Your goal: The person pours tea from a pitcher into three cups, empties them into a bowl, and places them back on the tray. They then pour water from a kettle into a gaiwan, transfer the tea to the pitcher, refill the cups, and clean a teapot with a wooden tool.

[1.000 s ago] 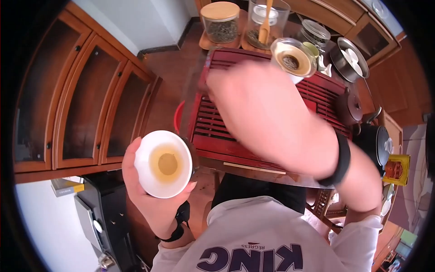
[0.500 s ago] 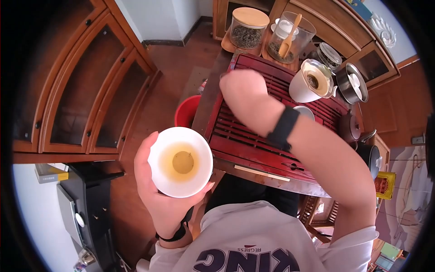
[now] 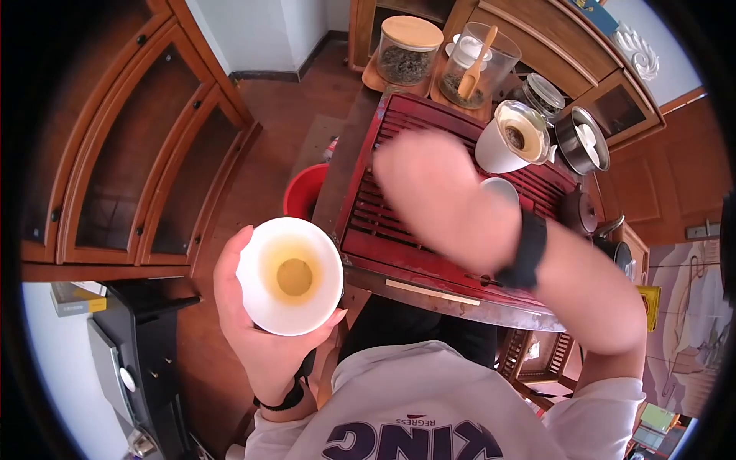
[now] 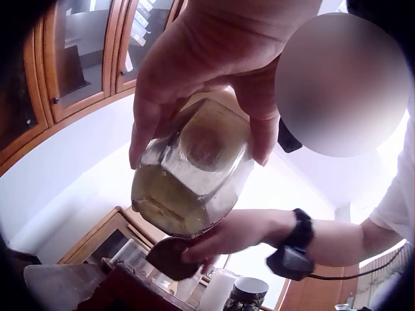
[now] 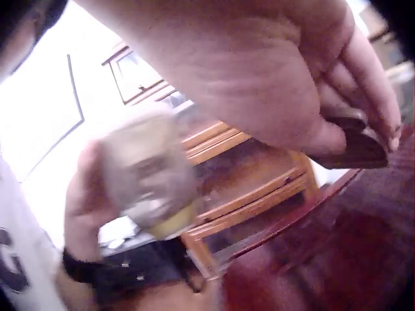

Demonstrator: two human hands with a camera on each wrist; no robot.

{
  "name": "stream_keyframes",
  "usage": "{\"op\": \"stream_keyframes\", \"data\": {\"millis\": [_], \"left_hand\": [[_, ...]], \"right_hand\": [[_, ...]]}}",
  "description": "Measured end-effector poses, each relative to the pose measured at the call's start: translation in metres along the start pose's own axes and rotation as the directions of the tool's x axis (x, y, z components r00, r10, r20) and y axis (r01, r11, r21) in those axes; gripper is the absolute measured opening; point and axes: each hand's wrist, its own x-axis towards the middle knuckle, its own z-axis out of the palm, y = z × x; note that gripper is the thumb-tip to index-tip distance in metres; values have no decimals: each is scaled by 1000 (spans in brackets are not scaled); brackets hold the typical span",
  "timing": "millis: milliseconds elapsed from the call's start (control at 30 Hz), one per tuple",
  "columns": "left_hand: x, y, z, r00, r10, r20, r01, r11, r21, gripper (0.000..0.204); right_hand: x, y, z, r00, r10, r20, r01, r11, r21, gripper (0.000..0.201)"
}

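Observation:
My left hand grips a vessel, white inside from above, with pale yellow liquid at its bottom. From the left wrist view the vessel is clear, faceted glass, held between thumb and fingers. Over the slatted red tray is my right hand, blurred, its fingers hidden under it in the head view. The right wrist view shows that hand pinching a flat dark brown piece between thumb and fingers. On the tray stand a white dripper with a filter and a small white cup.
Glass jars of dried leaves stand behind the tray, one holding a wooden scoop. A metal bowl and a dark teapot are on the right. A red bucket stands on the floor left of the table.
The head view has shifted slightly since half a second ago. My right hand has moved over the tray, rightward and closer to my body. My left hand keeps its grip on the vessel.

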Motion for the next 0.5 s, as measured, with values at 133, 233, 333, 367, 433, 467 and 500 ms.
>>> {"op": "stream_keyframes", "data": {"millis": [133, 233, 333, 367, 433, 467, 500], "left_hand": [[-2, 6, 1, 1000, 5, 12, -5, 1000, 22, 104], [-5, 3, 2, 1000, -11, -4, 11, 999, -32, 104], [-3, 5, 2, 1000, -15, -2, 15, 999, -31, 104], [-1, 6, 1, 1000, 7, 18, -8, 1000, 12, 103], [1, 3, 3, 1000, -6, 14, 7, 1000, -24, 102], [2, 2, 4, 1000, -23, 9, 23, 998, -56, 102], [5, 0, 4, 1000, -18, 14, 18, 998, -59, 102]], "right_hand": [[75, 63, 8, 901, 427, 82, -428, 904, -11, 19], [88, 78, 37, 889, 438, 133, -440, 898, -21, 21], [60, 32, 35, 965, 256, 56, -252, 966, -66, 18], [57, 17, 43, 947, 305, 103, -304, 952, -29, 15], [47, -7, 39, 921, 250, 298, -229, 968, -102, 22], [42, -10, 43, 898, 237, 372, -231, 971, -61, 34], [28, -17, 56, 939, 279, 199, -255, 957, -140, 24]]}}
